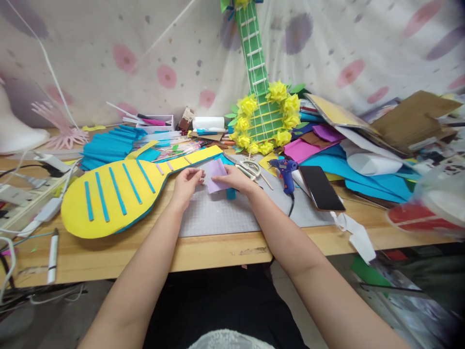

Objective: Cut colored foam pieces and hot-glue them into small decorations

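Note:
My right hand point(236, 178) holds a piece of light purple paper point(215, 175) between thumb and fingers, above the grey cutting mat point(218, 215). Just left of it, my left hand point(188, 185) is closed in a pinch, and whatever its fingertips hold is too small to make out. Beside that hand lies a yellow paper pipa-shaped instrument point(112, 201) with blue strips across its body and short purple strips on its neck. Scissors point(249, 169), partly hidden, rest past my right hand. A small blue paper piece point(231, 194) is under the right wrist.
A blue glue gun point(286, 174) and a black phone point(321, 188) lie to the right. A green paper instrument with yellow flowers point(259, 116) stands at the back. Coloured paper point(337, 160) is piled back right. Power strips and cables point(22, 213) crowd the left; a marker point(53, 257) lies near the front edge.

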Available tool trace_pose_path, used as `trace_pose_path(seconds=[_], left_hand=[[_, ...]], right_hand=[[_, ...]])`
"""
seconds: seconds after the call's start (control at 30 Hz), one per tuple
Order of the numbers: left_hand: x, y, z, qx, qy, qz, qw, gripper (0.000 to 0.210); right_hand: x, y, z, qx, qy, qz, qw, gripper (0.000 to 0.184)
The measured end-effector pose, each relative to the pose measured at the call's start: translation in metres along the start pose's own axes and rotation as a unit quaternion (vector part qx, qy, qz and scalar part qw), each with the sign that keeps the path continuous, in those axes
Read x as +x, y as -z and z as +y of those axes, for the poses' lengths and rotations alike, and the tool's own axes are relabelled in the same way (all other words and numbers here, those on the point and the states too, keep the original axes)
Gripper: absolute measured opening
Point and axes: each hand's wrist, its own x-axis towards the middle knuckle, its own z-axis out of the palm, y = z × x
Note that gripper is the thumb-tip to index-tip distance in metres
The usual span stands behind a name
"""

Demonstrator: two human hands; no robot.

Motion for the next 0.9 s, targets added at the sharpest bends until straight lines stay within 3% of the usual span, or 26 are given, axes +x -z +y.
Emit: trace_pose_path(seconds=[0.13, 0.37, 0.7, 0.9], left_hand=[[0.002, -0.002, 0.001, -0.119, 0.074, -0.001, 0.990, 0.022], [0.000, -0.005, 0.002, -0.165, 0.137, -0.013, 0.977, 0.019], [0.000, -0.003, 0.004, -0.143, 0.124, -0.026, 0.982, 0.018], [0.000, -0.008, -0.002, -0.142, 0.119, -0.007, 0.983, 0.025]], right_hand=[[-0.002, -0.006, -0.005, -0.010, 0.017, -0.020, 1.000, 0.027], [0.001, -0.020, -0.008, -0.107, 0.053, 0.054, 0.991, 0.020], [0.002, -0.025, -0.003, -0.152, 0.059, 0.128, 0.978, 0.014], [0.002, -0.030, -0.002, -0.139, 0.088, 0.127, 0.978, 0.015]])
